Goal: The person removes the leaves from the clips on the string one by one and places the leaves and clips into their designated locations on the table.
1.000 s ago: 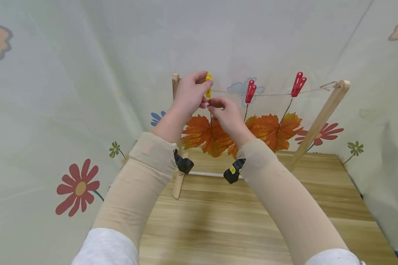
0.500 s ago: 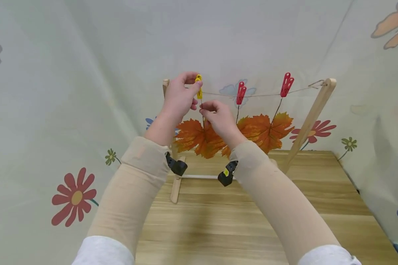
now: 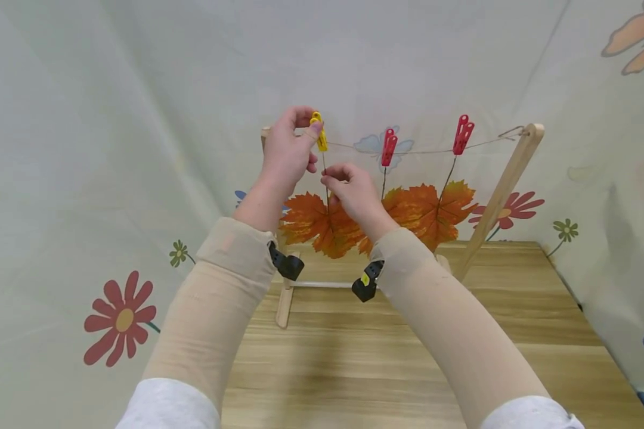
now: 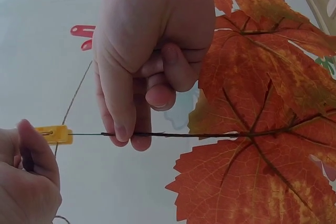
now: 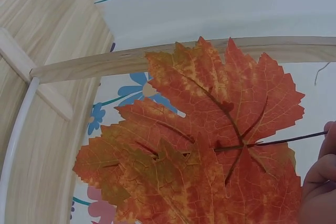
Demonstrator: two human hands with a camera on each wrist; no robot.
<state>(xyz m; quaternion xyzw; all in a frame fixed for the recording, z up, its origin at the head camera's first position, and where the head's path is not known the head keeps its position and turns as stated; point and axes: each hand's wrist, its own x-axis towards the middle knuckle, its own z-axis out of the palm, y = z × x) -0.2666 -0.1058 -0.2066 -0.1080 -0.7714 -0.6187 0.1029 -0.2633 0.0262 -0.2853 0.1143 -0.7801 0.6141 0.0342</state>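
My left hand pinches a yellow clothespin at the left part of a thin string. Just below it, my right hand pinches the dark stem of an orange maple leaf between thumb and fingers. In the left wrist view the stem's thin upper end meets the jaws of the yellow clothespin, which sits on the string. The leaf hangs below the hands and overlaps its neighbours. Two red clothespins farther right hold other leaves by their stems.
A wooden post carries the string's right end; the left post is mostly behind my left arm. A white rod joins the stand low down, above the wood-grain table. A flower-printed cloth surrounds it.
The view has shifted, so the stand sits farther left. In the last half second the yellow clothespin has tilted and risen slightly with my left hand; my right hand stays on the stem.
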